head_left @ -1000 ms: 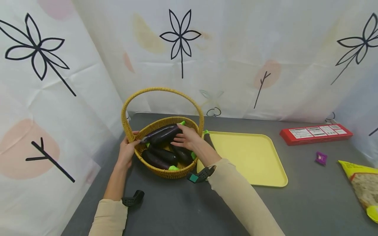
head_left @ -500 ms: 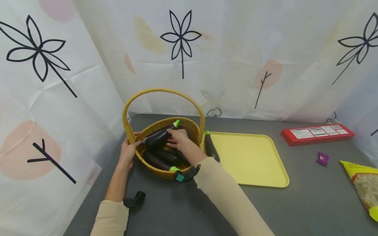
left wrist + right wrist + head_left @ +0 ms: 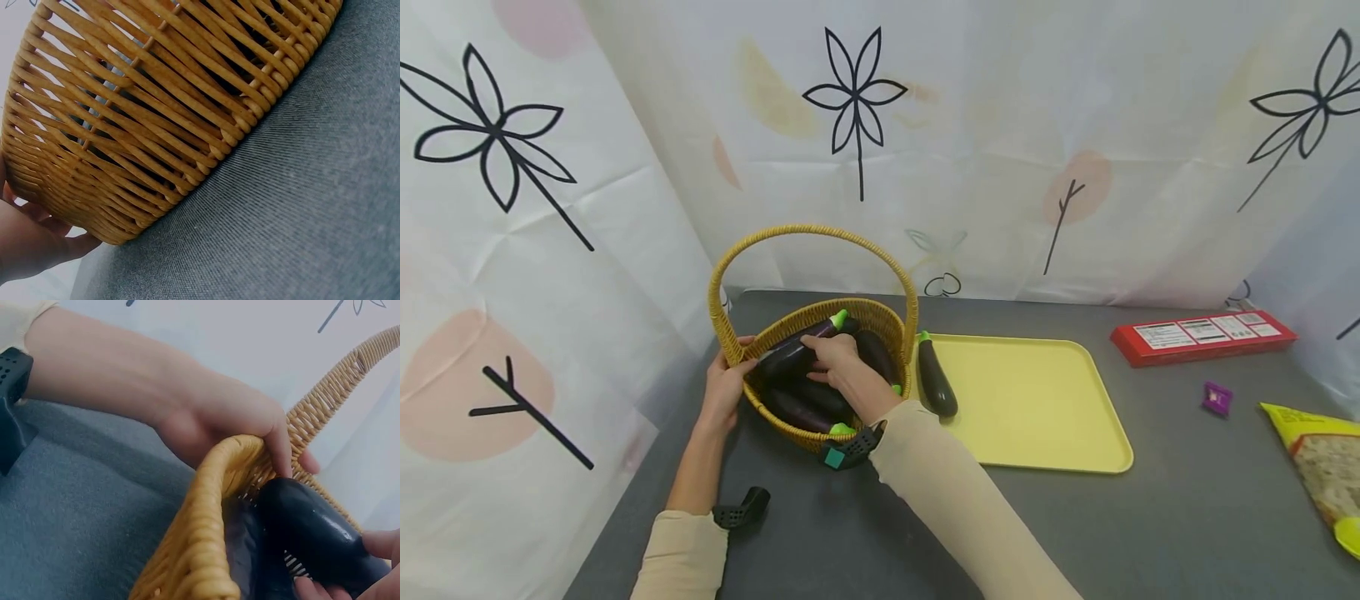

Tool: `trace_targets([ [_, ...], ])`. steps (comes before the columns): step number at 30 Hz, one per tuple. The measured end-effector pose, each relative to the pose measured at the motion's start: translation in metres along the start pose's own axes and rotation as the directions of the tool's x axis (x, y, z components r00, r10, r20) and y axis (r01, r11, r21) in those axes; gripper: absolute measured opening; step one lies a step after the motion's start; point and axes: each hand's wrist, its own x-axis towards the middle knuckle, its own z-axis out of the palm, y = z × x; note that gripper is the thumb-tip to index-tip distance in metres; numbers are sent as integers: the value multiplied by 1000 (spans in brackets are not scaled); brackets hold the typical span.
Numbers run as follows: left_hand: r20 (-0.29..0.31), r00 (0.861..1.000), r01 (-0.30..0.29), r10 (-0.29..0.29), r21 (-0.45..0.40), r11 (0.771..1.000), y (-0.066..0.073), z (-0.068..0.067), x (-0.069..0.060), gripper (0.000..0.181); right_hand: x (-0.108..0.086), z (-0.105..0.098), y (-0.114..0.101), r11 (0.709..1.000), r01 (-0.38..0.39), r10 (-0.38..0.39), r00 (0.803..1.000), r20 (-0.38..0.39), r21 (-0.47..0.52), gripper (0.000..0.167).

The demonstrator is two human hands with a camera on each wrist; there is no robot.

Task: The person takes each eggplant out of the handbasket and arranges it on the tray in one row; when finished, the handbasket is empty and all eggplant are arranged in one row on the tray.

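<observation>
A yellow wicker basket (image 3: 803, 440) with a tall arched handle (image 3: 811, 229) holds several dark eggplants (image 3: 808, 414). My left hand (image 3: 726, 390) grips the basket's left rim by the handle's foot, thumb over the rim and fingers outside; the left wrist view shows that hand (image 3: 37, 240) against the woven wall (image 3: 144, 106). Inside the basket, my right hand (image 3: 841, 365) holds an eggplant (image 3: 786, 360) lying along the left side, its end close to my left thumb. From the right wrist view, fingers (image 3: 382, 544) pinch that glossy eggplant (image 3: 312, 522). The lower fingers are partly hidden.
A yellow tray (image 3: 1030, 408) lies right of the basket, one eggplant (image 3: 936, 379) on its left edge. Farther right are a red box (image 3: 1202, 337), a small purple packet (image 3: 1217, 398) and a yellow bag (image 3: 1326, 467). A patterned cloth (image 3: 985, 150) hangs behind.
My right hand has moved left and slightly down inside the basket, shifting the eggplant leftward. More of the eggplant on the tray's edge now shows. My left hand stays on the rim.
</observation>
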Motion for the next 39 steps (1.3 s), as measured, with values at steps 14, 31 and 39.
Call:
trace_targets([
  [14,5,1000,0,0,6,1000,-4,-1,-3,41,-5,-21,-2,980,109,-124,988,87,164,56],
  [31,-1,1000,-15,15,-7,1000,-3,1,1,39,-55,-99,-26,986,119,-13,761,648,-120,49],
  [39,6,1000,-22,22,-5,1000,-3,0,0,39,-68,-148,-26,947,217,15,708,706,-238,57],
])
